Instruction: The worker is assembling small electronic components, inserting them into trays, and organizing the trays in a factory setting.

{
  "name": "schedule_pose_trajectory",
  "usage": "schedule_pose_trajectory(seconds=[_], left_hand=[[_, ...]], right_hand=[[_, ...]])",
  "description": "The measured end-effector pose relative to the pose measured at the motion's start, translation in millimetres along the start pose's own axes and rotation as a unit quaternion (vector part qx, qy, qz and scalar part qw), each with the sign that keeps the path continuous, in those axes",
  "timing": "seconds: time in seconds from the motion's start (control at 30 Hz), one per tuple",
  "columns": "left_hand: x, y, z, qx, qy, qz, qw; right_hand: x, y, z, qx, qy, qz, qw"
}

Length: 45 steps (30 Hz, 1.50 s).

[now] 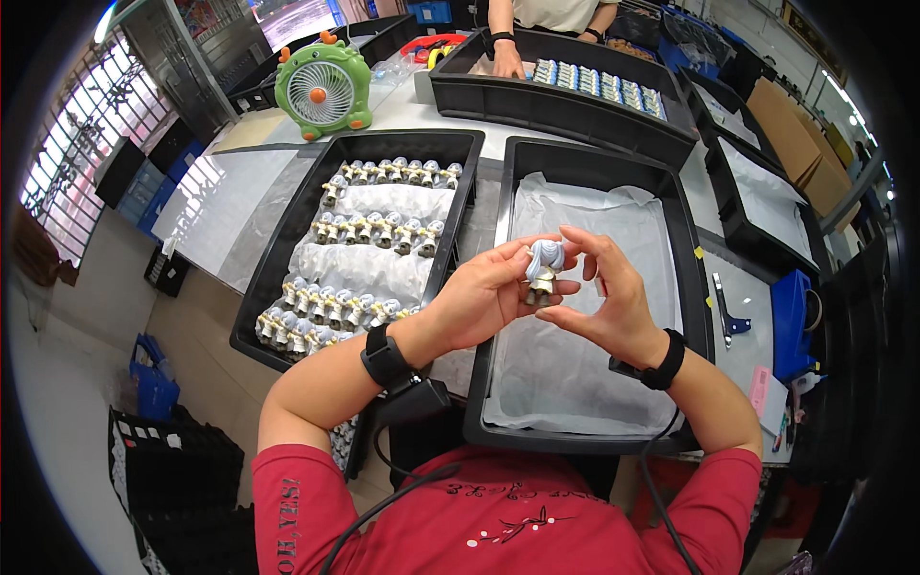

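A small figurine (542, 272) with pale blue hair and a cream and gold outfit stands upright between my hands. My left hand (486, 290) holds it from the left, fingers behind it and thumb at its head. My right hand (608, 291) curves around its other side, thumb near its feet and index finger raised by its head; whether these fingers press on it is hard to make out. Both hands are above a black tray (489, 393) lined with white paper (585, 383). Left of it, another black tray (257, 287) holds rows of similar figurines (379, 230).
A green fan (321, 91) stands at the back left. Across the table, a person's hand (508, 63) reaches into a black bin (565, 101) with rows of small items. At right are a blue-handled tool (731, 321), a blue holder (793, 321) and more black trays (757, 235).
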<state>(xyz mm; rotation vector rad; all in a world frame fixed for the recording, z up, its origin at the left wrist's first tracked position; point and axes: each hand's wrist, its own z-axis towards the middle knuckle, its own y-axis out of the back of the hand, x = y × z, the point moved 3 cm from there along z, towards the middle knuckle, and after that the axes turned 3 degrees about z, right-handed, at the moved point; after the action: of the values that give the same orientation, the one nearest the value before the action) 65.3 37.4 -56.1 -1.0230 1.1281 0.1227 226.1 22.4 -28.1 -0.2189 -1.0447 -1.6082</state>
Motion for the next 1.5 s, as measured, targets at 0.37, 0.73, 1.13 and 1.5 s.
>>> schedule_pose_trajectory(seconds=[0.37, 0.73, 1.13, 1.5], left_hand=[[1, 1, 1, -0.003, -0.009, 0.011, 1.0], [-1, 1, 2, -0.008, 0.003, 0.013, 1.0], [2, 4, 1, -0.068, -0.003, 0.014, 0.998], [-172, 164, -16, -0.333, -0.016, 0.732, 0.594]], right_hand=[[-1, 2, 0, -0.009, -0.006, -0.006, 1.0], [-6, 7, 1, 0.005, -0.059, 0.03, 0.998], [-13, 3, -2, 0.014, -0.068, 0.048, 0.996], [-19, 12, 9, -0.029, -0.134, 0.095, 0.986]])
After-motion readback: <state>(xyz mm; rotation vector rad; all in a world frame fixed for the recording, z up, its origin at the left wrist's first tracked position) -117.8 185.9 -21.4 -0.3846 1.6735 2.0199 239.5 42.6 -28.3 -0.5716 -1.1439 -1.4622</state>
